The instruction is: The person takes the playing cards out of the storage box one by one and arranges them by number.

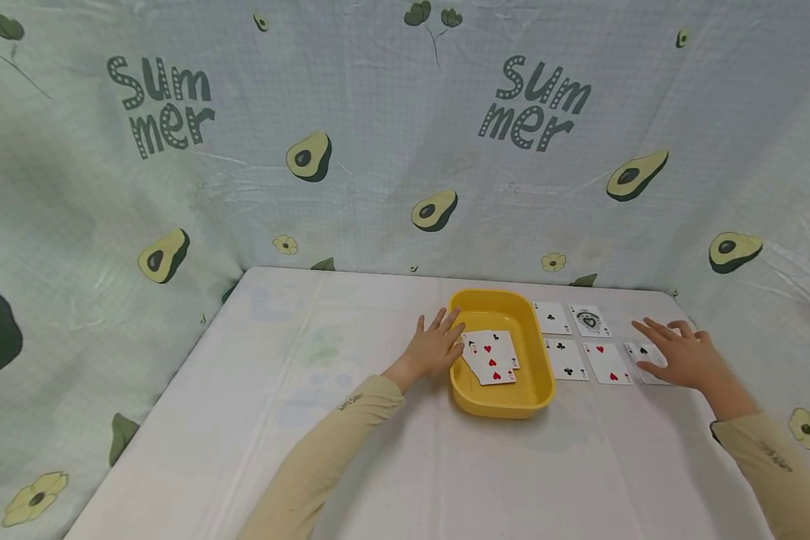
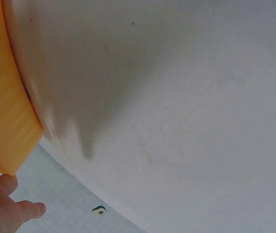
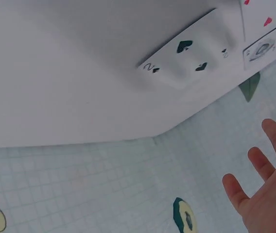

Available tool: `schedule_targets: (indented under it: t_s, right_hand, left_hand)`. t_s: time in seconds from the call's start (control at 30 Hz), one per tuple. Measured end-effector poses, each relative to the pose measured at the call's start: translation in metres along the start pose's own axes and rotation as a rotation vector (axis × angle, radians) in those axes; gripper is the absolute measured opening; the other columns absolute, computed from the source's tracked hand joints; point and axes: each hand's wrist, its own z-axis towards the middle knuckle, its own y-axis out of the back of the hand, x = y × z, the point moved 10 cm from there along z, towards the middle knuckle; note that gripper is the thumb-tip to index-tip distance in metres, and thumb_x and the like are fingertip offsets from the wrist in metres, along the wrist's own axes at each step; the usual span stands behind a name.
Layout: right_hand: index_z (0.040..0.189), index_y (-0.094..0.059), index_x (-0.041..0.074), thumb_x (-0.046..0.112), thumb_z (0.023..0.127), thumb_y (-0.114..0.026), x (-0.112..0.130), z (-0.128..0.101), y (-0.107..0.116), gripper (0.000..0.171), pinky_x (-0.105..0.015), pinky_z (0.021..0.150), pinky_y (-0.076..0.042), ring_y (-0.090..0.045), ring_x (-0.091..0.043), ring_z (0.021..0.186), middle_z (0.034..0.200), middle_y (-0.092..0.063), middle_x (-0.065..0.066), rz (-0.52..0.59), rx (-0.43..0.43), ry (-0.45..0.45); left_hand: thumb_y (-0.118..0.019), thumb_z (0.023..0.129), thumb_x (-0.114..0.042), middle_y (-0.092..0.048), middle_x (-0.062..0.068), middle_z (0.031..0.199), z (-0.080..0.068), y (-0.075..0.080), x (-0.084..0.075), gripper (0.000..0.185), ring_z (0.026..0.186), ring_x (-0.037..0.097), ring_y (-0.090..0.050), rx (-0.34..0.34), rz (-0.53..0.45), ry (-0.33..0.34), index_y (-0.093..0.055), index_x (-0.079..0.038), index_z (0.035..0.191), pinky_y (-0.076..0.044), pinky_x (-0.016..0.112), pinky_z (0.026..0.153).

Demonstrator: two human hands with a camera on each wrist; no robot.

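My left hand is at the left side of a yellow plastic tub, its fingers spread over the rim. Inside the tub lie several overlapping playing cards, a three of hearts on top. Over at the right, my right hand hovers with spread fingers above a two of spades, partly covering it in the head view. Nothing is between those fingers. Beside that card lie a two of hearts and a two of clubs, face up.
Behind the front row lie an ace of spades and an ace of clubs. The white table meets a printed cloth at its back and sides.
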Motion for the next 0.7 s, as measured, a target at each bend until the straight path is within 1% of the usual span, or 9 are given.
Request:
schedule_targets:
  t_s: [0.03,0.07,0.17,0.27,0.3,0.37,0.5,0.7]
  right_hand:
    - [0.134,-0.031,0.014,0.035,0.073,-0.068,0.004,0.001,0.001,0.075,-0.061,0.08,-0.03,-0.035,-0.04,0.107,0.129,-0.043,-0.022,0.002,-0.01,0.004]
    - [0.134,-0.032,0.014,0.034,0.072,-0.068,0.007,0.001,0.001,0.075,-0.061,0.08,-0.03,-0.035,-0.039,0.108,0.129,-0.043,-0.021,0.0,-0.023,0.009]
    - [0.134,-0.033,0.014,0.034,0.072,-0.069,0.017,0.004,0.004,0.074,-0.061,0.08,-0.03,-0.035,-0.039,0.108,0.13,-0.043,-0.02,0.004,-0.049,0.02]
    - [0.133,-0.035,0.012,0.034,0.072,-0.069,0.026,0.007,0.007,0.073,-0.06,0.081,-0.03,-0.035,-0.039,0.108,0.131,-0.043,-0.019,0.005,-0.062,0.028]
    - [0.132,-0.036,0.012,0.035,0.072,-0.069,0.029,0.008,0.009,0.073,-0.06,0.081,-0.031,-0.035,-0.039,0.108,0.131,-0.043,-0.019,0.007,-0.068,0.032]
    - [0.131,-0.038,0.011,0.035,0.072,-0.069,0.035,0.009,0.013,0.071,-0.06,0.081,-0.031,-0.035,-0.038,0.108,0.13,-0.043,-0.018,0.013,-0.081,0.045]
    - [0.128,-0.04,0.009,0.033,0.072,-0.069,0.049,0.012,0.021,0.068,-0.058,0.08,-0.032,-0.036,-0.037,0.107,0.128,-0.044,-0.018,0.026,-0.113,0.08]
    - [0.127,-0.044,0.008,0.031,0.073,-0.07,0.073,0.018,0.029,0.065,-0.056,0.084,-0.031,-0.036,-0.036,0.109,0.128,-0.046,-0.016,0.081,-0.106,0.106]
  left_hand:
    - [-0.025,0.096,-0.035,-0.007,-0.001,0.152,0.0,-0.001,0.0,0.048,0.14,0.023,-0.006,0.001,-0.015,-0.004,-0.03,-0.016,0.14,-0.01,0.056,0.108]
    - [-0.02,0.096,-0.04,-0.005,-0.002,0.152,0.005,-0.007,0.004,0.05,0.14,0.022,-0.003,-0.025,-0.019,-0.023,-0.028,-0.018,0.141,-0.007,0.056,0.108]
    - [-0.02,0.096,-0.04,-0.004,-0.002,0.152,0.006,-0.008,0.004,0.051,0.14,0.023,-0.003,-0.033,-0.037,-0.037,-0.028,-0.018,0.141,-0.007,0.057,0.108]
    - [-0.022,0.096,-0.039,-0.007,0.0,0.152,0.007,-0.007,0.004,0.05,0.14,0.024,-0.004,-0.037,-0.023,-0.037,-0.029,-0.016,0.141,-0.007,0.057,0.108]
    - [-0.028,0.096,-0.034,-0.009,0.002,0.152,0.003,-0.001,0.001,0.048,0.14,0.025,-0.007,-0.013,-0.023,-0.019,-0.031,-0.014,0.14,-0.01,0.057,0.107]
    - [-0.028,0.096,-0.033,-0.011,0.003,0.152,0.002,0.0,0.0,0.048,0.14,0.026,-0.009,-0.019,-0.002,-0.016,-0.032,-0.014,0.139,-0.012,0.057,0.107]
    - [-0.027,0.096,-0.034,-0.012,0.003,0.152,0.0,0.002,-0.001,0.048,0.14,0.025,-0.009,-0.013,0.031,-0.007,-0.032,-0.015,0.14,-0.013,0.056,0.107]
    - [-0.027,0.096,-0.035,-0.012,0.002,0.151,-0.001,0.003,-0.001,0.048,0.14,0.026,-0.01,-0.01,0.033,-0.008,-0.032,-0.015,0.139,-0.014,0.057,0.107]
